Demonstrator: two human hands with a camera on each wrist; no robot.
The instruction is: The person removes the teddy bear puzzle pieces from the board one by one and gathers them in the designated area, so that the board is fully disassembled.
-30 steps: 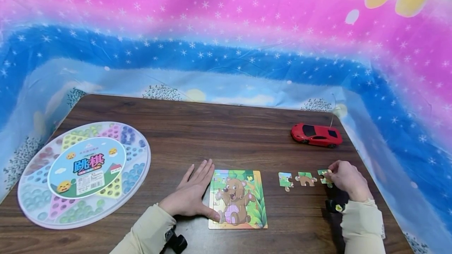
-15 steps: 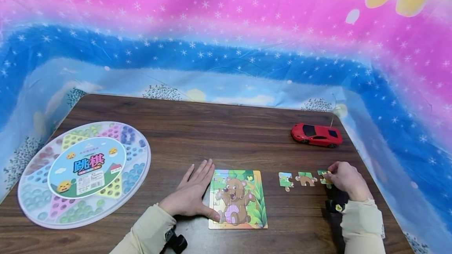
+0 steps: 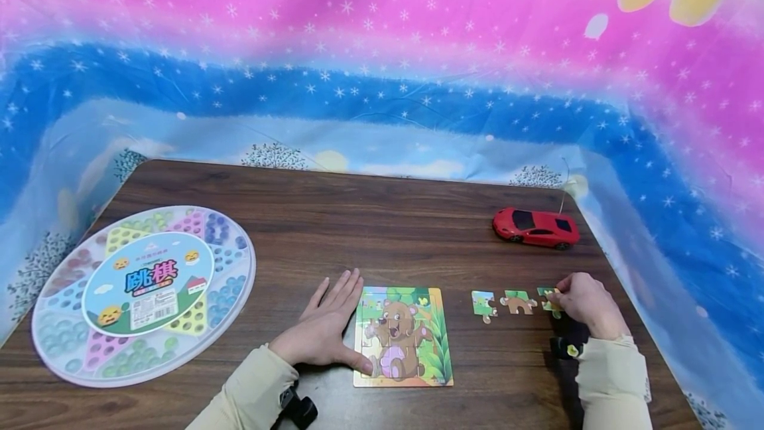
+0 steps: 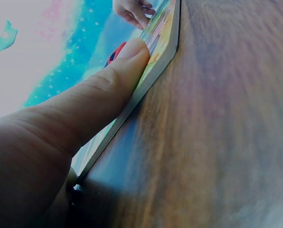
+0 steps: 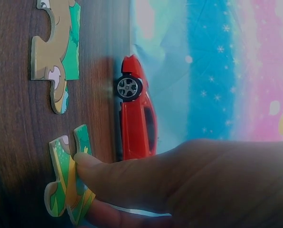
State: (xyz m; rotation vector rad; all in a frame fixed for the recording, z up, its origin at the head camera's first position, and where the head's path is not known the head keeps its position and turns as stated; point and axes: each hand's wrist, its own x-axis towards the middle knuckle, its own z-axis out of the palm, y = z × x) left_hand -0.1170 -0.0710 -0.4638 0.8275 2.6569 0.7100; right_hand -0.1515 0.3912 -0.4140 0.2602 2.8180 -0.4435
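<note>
A square bear jigsaw puzzle [image 3: 402, 337] lies flat on the table in front of the person. The left hand [image 3: 319, 334] is spread at its left side, fingers straight, with the thumb [image 4: 108, 83] resting on the puzzle's lower left part. At the right, the right hand [image 3: 591, 304] pinches a green and yellow puzzle piece [image 5: 61, 175] between thumb and fingers; the piece is partly hidden by them. Left of it two loose pieces lie in a row: a brown bear piece [image 3: 518, 302] and a blue-green one [image 3: 482, 304].
A red toy car [image 3: 534, 227] with a thin antenna stands behind the loose pieces. At the left lies a large round Chinese checkers set [image 3: 146, 284] with marbles under a clear cover. A patterned cloth [image 3: 382, 98] hangs around the brown wooden table [image 3: 358, 217].
</note>
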